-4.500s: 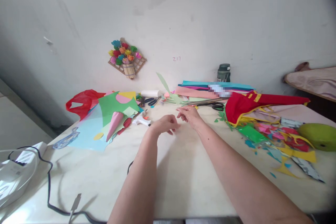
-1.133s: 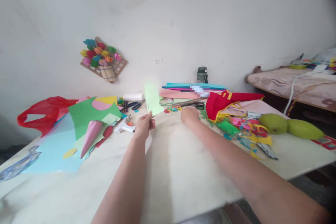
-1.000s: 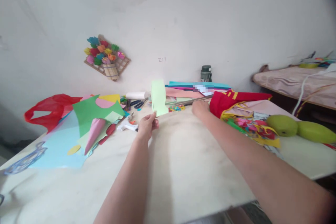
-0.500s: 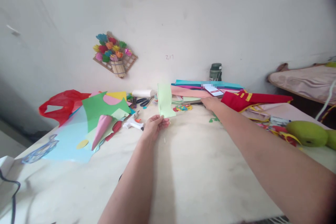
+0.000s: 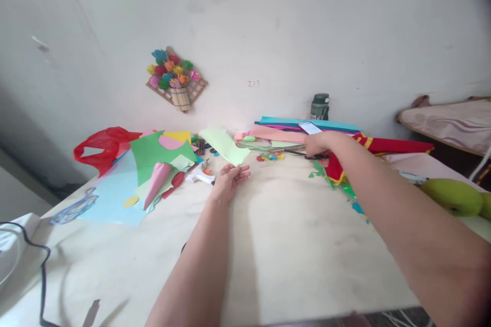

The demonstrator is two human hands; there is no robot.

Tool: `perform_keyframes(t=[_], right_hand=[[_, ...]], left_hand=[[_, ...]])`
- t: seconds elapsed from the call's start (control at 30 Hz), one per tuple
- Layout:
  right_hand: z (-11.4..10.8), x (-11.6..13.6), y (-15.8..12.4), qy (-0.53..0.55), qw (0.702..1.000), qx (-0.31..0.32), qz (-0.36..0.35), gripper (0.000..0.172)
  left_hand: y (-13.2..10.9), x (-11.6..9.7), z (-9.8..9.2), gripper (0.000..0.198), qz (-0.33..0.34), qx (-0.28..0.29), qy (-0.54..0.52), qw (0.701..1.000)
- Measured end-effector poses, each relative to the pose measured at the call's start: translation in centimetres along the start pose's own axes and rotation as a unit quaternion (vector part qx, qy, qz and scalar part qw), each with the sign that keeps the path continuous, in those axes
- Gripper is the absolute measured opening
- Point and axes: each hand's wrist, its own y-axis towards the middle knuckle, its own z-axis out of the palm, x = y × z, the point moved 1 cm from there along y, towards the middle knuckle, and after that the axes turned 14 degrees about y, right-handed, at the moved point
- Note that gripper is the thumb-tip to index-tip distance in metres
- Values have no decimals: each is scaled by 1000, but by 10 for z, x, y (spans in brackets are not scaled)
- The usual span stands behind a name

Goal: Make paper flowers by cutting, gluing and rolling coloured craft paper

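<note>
My left hand [image 5: 229, 180] pinches the near end of a pale green paper strip [image 5: 223, 144], which leans away toward the back left over the table. My right hand [image 5: 321, 144] is stretched out to the back right and is closed on the black handles of a pair of scissors [image 5: 295, 152] whose blades point left. The scissors lie beside a stack of coloured paper sheets [image 5: 307, 126] and a red cloth with yellow trim [image 5: 383, 145].
Green, blue and pink sheets with a pink paper cone [image 5: 157, 184] lie at the left, next to a white glue gun [image 5: 200, 178] and a red plastic bag [image 5: 103, 145]. A dark jar [image 5: 319, 106] stands by the wall. Green fruit [image 5: 452, 196] sits at right; a black cable [image 5: 42, 265] lies near left.
My left hand has picked up the pale green strip, and it now tilts back to the left. My right hand reached to the back right and closed on the scissors' handles.
</note>
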Motion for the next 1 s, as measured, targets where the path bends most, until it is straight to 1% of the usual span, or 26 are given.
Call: perform_keyframes(t=[0.07, 0.1, 0.13, 0.2, 0.23, 0.27, 0.3, 0.33, 0.37, 0.43, 0.53, 0.6, 0.67, 0.83, 0.9, 1.0], right_hand=[[4, -1, -19, 124, 991, 42, -18, 16], [7, 0, -27, 184, 981, 49, -41, 18], [10, 4, -32, 249, 964, 41, -83, 21], [21, 17, -36, 370, 914, 6, -167, 28], [28, 26, -35, 424, 884, -29, -192, 29], [36, 37, -33, 482, 848, -62, -210, 28], [44, 49, -29, 532, 814, -74, -221, 28], [52, 62, -26, 571, 783, -73, -236, 27], [61, 74, -23, 600, 761, -68, -238, 29], [75, 94, -18, 647, 724, -91, -222, 32], [88, 110, -16, 694, 670, -145, -218, 33], [92, 111, -17, 705, 652, -168, -221, 30], [95, 108, -18, 704, 651, -172, -227, 29], [100, 100, -17, 698, 655, -144, -250, 31], [101, 99, -15, 692, 656, -129, -270, 33], [103, 97, -13, 683, 656, -103, -305, 35]], left_hand=[[0, 1, 0, 19, 5, -2, -3, 1000], [-1, 1, 0, 19, 6, -1, -3, 1000], [-1, 1, 0, 19, 8, 0, -3, 1000], [-1, 1, -1, 19, 10, 3, -2, 1000], [-1, 1, -1, 19, 11, 8, -1, 1000], [-1, 1, -1, 19, 12, 14, 1, 1000], [-1, 1, -1, 19, 13, 22, 4, 1000], [-2, 0, -1, 19, 16, 32, 9, 999], [-3, 0, -1, 20, 18, 43, 14, 999], [-5, 0, 0, 20, 21, 67, 26, 997], [-8, 0, 3, 22, 13, 92, 43, 995], [-9, 0, 4, 23, 6, 99, 53, 994], [-8, 0, 4, 22, 6, 87, 56, 995], [-1, -3, -7, 25, 38, -30, 34, 998], [2, -2, -10, 26, 45, -54, 36, 997], [3, -2, -12, 27, 45, -72, 54, 995]])
